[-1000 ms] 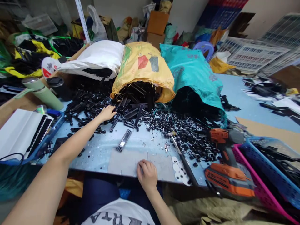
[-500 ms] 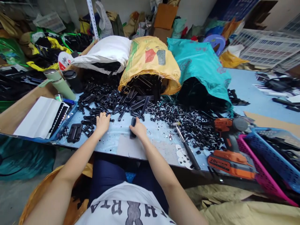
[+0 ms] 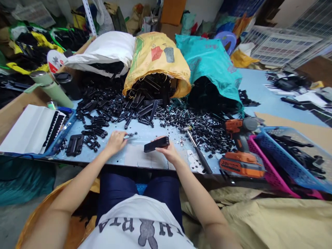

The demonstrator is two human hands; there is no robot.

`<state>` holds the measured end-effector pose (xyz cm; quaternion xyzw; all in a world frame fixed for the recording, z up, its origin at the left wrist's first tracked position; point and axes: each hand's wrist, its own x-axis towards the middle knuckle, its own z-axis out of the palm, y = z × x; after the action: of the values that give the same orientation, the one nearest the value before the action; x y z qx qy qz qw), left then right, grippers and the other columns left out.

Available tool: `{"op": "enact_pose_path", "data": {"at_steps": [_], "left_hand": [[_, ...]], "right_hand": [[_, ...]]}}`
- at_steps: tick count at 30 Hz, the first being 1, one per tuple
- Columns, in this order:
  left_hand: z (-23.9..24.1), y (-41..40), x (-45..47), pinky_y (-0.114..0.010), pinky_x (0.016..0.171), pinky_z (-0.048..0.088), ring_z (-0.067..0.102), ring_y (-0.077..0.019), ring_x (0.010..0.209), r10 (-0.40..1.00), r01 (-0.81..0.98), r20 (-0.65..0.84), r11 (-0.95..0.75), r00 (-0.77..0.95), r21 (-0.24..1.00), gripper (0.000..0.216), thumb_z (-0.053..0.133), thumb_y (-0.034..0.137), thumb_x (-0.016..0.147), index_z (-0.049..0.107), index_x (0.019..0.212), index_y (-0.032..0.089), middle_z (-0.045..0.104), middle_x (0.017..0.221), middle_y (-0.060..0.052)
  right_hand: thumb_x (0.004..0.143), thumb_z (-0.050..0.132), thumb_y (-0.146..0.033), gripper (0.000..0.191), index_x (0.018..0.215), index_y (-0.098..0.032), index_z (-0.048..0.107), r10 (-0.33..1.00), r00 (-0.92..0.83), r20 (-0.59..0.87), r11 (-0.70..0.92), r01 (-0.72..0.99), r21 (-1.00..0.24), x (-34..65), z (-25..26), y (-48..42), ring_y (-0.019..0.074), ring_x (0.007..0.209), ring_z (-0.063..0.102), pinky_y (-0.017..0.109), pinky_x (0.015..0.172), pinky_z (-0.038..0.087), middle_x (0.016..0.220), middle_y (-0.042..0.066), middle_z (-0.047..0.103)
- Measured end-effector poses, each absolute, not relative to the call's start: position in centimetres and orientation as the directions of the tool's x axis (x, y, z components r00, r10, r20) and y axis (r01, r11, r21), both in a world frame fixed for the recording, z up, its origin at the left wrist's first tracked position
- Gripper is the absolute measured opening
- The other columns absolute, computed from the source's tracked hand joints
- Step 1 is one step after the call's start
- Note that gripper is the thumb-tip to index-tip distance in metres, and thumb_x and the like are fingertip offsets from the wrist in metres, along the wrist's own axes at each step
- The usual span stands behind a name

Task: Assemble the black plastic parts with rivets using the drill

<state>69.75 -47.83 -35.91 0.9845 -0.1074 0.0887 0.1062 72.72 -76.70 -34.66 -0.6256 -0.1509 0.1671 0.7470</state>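
My right hand (image 3: 169, 150) grips a flat black plastic part (image 3: 156, 144) and holds it just above the light blue table (image 3: 145, 136), near its front edge. My left hand (image 3: 116, 141) is pinched on a small black piece (image 3: 130, 135) lying low over the table to the left of that part. A grey mat (image 3: 145, 159) lies under both hands. Behind them a heap of black plastic parts (image 3: 114, 105) spills from a yellow sack (image 3: 158, 58).
A white sack (image 3: 103, 55) and a teal sack (image 3: 210, 62) flank the yellow one. An orange cordless drill (image 3: 240, 148) and a rod-like tool (image 3: 198, 152) lie to the right, beside blue and pink baskets (image 3: 290, 155). Left are a green bottle (image 3: 52, 90) and a blue tray (image 3: 36, 129).
My right hand has lifted the flat black part off the table and turned it sideways. My left hand has drawn back from the heap with a small piece pinched in it.
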Motion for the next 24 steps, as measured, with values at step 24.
{"op": "enact_pose_path", "data": {"at_steps": [24], "left_hand": [[-32.5,-58.5,66.9,-0.030,0.074,0.051,0.062,-0.0153,0.081,0.034,-0.294,0.348,-0.463,0.937,0.836,0.033,0.048,0.028,0.088,0.059,0.118,0.019,0.066,0.094,-0.008]], "right_hand": [[0.083,0.053,-0.049,0.059,0.136,-0.028,0.040,0.559,0.829,-0.019,0.050,-0.057,-0.997,71.0,-33.5,-76.1,0.0068,0.056,0.051,0.020,0.051,0.047,0.081,0.000,0.057]]}}
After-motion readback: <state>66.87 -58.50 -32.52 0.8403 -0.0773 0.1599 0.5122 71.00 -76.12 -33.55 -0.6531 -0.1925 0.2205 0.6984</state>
